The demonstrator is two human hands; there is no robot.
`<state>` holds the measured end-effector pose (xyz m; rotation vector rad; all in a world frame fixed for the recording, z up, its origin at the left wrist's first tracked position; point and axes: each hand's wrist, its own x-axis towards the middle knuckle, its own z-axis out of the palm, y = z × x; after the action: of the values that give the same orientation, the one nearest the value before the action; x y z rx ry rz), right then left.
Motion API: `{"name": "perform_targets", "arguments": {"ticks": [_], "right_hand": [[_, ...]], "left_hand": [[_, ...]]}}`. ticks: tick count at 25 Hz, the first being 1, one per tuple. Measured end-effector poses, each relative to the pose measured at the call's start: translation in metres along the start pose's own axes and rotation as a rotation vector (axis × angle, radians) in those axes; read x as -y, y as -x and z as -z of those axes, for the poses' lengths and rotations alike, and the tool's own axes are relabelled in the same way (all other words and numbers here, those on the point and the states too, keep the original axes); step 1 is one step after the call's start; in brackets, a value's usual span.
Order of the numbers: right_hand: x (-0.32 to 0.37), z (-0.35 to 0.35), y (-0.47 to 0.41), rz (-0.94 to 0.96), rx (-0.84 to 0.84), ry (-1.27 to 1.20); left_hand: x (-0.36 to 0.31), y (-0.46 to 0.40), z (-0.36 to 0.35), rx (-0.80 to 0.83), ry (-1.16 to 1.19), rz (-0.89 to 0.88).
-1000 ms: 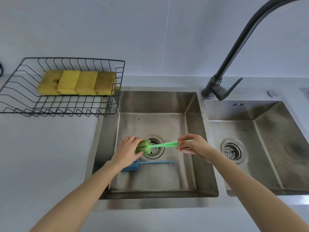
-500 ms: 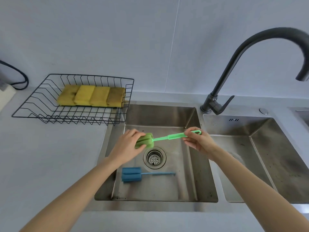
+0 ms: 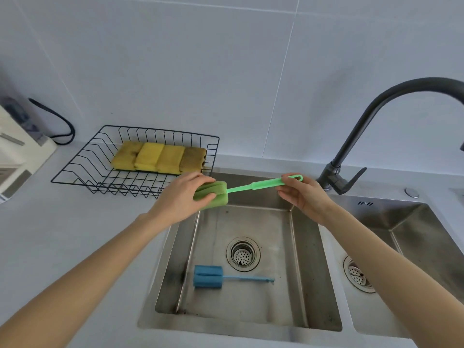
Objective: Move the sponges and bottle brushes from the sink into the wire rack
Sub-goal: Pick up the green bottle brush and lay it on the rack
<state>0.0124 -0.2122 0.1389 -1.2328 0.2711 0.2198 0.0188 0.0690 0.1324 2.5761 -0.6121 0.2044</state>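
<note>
Both hands hold a green bottle brush (image 3: pixel 253 186) above the back rim of the left sink (image 3: pixel 308 272). My left hand (image 3: pixel 183 197) grips its green sponge head, and my right hand (image 3: pixel 301 194) pinches the handle near the loop end. A blue bottle brush (image 3: pixel 211 276) lies flat on the sink floor, in front of the drain, handle pointing right. The black wire rack (image 3: pixel 85 167) stands on the counter to the left of the sink. Several yellow sponges (image 3: pixel 158 158) lie side by side along its back.
A black faucet (image 3: pixel 356 136) arches up between the left sink and a second sink (image 3: pixel 414 222) on the right. A white appliance (image 3: pixel 15 151) with a black cable sits at the far left. The grey counter (image 3: pixel 62 234) runs in front of the rack.
Both hands have lifted the green bottle brush out of the sink and carried it up and back toward the rack. The blue brush has stayed on the sink floor.
</note>
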Motion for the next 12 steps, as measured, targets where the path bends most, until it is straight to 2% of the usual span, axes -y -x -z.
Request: {"name": "perform_targets", "arguments": {"ticks": [6,12], "right_hand": [[0.011,-0.037,-0.028,0.012,0.024,0.074],[0.008,-0.071,-0.062,-0.035,-0.038,0.212]], "left_hand": [[0.038,-0.024,0.023,0.041,-0.026,0.119],[0.076,-0.051,0.030,0.045,-0.020,0.239]]}}
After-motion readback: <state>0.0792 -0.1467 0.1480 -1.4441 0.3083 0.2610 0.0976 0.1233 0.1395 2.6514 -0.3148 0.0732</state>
